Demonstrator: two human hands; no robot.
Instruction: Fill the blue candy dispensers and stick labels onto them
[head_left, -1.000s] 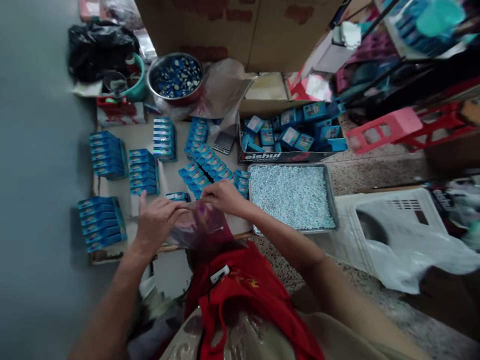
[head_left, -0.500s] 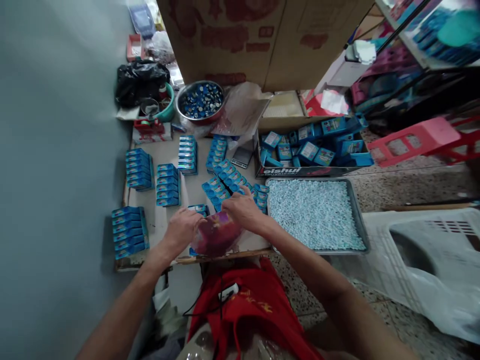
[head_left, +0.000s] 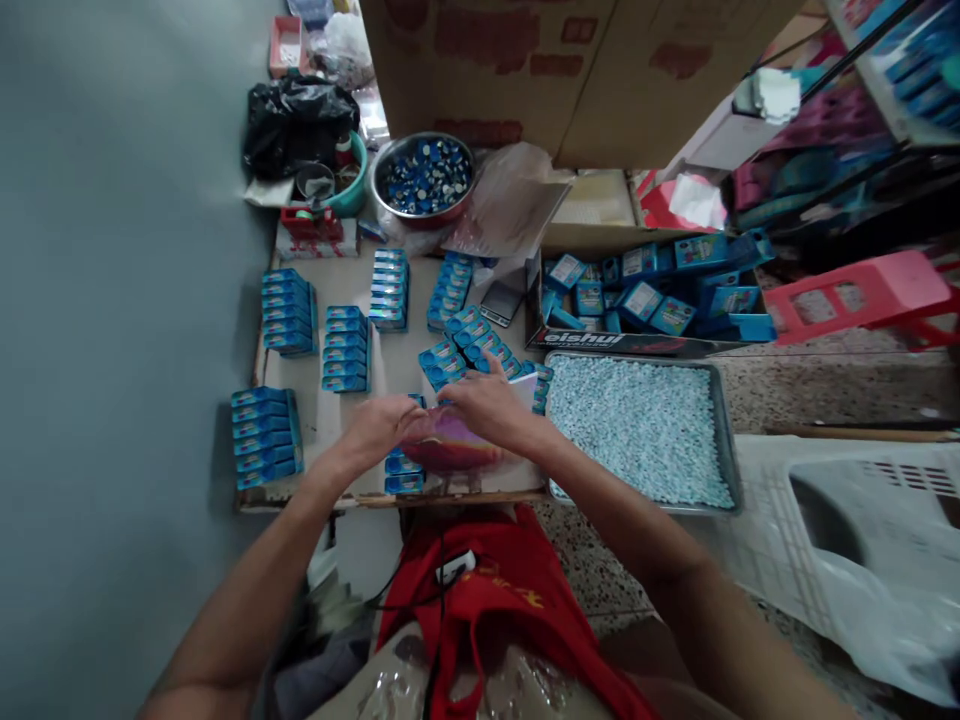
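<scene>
A pink-purple plastic bag (head_left: 454,446) hangs between my two hands over the near edge of the table. My left hand (head_left: 377,428) is closed on the bag's left upper edge. My right hand (head_left: 491,408) pinches its upper edge on the other side, fingertips partly hidden by the hand. Whether the bag holds anything is unclear. A row of small blue boxes (head_left: 403,470) stands beside the bag's left side, partly covered. More blue boxes (head_left: 480,340) lie in slanting rows just beyond my right hand. A white sheet-like piece (head_left: 525,388) shows beside that hand.
Stacks of blue boxes (head_left: 264,438) stand at the table's left. A metal tray (head_left: 731,465) of pale blue pellets is at the right, below an open carton (head_left: 645,345) of blue packs. Behind are a metal bowl (head_left: 379,205), small scale (head_left: 501,303) and large cardboard box (head_left: 585,90).
The view has shifted, so the table appears slightly higher. Both hands still grip the bag, which has flattened and swung right, uncovering blue boxes at its left and the white piece.
</scene>
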